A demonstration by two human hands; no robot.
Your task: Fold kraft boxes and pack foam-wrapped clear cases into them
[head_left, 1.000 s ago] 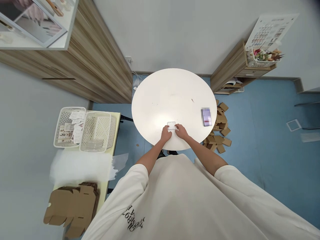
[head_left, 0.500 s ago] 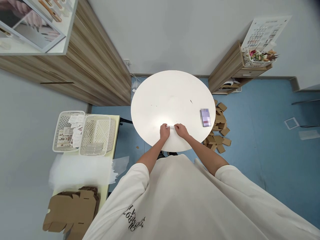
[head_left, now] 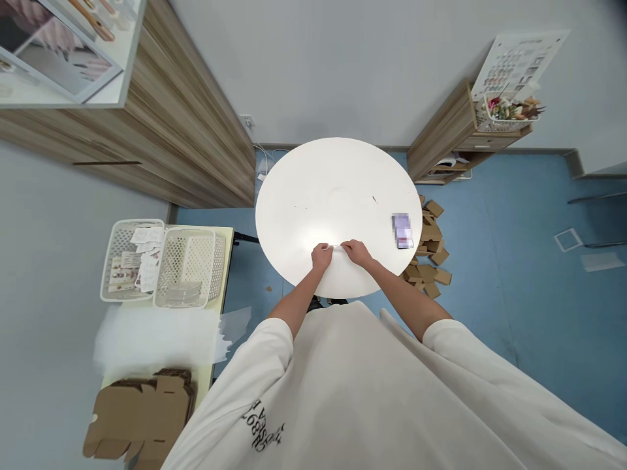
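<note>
Both of my hands meet at the near edge of a round white table (head_left: 337, 189). My left hand (head_left: 321, 256) and my right hand (head_left: 356, 252) are closed in a pinch on the two ends of a small, thin, clear-white piece (head_left: 337, 247). It shows only edge-on as a narrow strip between my fingers. I cannot make out what the piece is. A phone (head_left: 402, 230) lies flat on the table to the right of my right hand.
Left of me a yellow side table (head_left: 224, 261) bears two white perforated baskets (head_left: 191, 267), clear bags and flat brown cardboard blanks (head_left: 142, 411). Small folded cardboard boxes (head_left: 431, 254) litter the blue floor right of the table. Wooden cabinets stand at the back left and right.
The small piece lay flat and showed as a rectangle one second ago; now it is turned edge-on between my fingers. My hands stayed at the same spot.
</note>
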